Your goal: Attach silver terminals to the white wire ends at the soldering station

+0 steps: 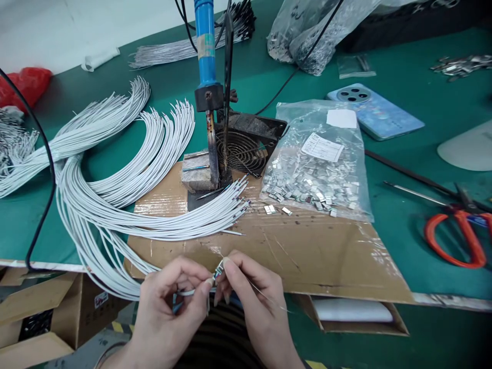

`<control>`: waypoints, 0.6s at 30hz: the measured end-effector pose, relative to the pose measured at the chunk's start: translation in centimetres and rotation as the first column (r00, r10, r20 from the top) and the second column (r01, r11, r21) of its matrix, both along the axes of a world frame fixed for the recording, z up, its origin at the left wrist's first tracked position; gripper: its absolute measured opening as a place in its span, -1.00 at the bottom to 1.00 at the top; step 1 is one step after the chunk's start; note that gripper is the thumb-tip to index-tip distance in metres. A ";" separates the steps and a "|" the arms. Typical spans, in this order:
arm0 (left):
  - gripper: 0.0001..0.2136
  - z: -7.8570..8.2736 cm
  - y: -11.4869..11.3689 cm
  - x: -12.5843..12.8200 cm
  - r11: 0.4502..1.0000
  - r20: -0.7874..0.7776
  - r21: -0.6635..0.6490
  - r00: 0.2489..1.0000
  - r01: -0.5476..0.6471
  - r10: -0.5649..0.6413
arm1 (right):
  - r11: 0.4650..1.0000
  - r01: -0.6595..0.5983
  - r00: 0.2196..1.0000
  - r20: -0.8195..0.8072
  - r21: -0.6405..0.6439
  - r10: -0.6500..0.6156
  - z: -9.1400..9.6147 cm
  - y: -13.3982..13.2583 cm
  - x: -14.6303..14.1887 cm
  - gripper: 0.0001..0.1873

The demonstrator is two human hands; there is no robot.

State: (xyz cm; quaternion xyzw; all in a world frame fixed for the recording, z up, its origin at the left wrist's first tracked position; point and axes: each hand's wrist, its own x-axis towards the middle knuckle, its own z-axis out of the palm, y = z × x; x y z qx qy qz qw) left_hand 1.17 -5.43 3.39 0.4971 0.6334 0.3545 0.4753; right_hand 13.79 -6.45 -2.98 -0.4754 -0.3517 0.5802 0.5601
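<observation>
Terminal: a small metal terminal [219, 269] is held between both hands, just over the near edge of a cardboard sheet [319, 261].
Hands: the left hand [171, 307] and right hand [255, 307] are close together, their fingertips pinching the terminal from either side.
Bag: a clear plastic bag [315, 179] lies ahead of the right hand, labelled and filled with loose metal terminals; two more lie just beside it.
Wires: a bundle of white wires [115, 205] curves across the cardboard ahead of the hands.
Beyond: a blue-handled soldering iron [206, 51] stands upright straight ahead; orange-handled scissors [457, 241] lie far right of the hands; a phone [372, 110] lies past the bag.
</observation>
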 end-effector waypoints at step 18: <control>-0.86 -2.0 0.2 -1.4 0.983 -0.040 -0.121 0.988 0.141 -0.146 | 0.773 0.603 0.270 0.861 0.197 -0.430 1.1 0.0 25.2 -0.65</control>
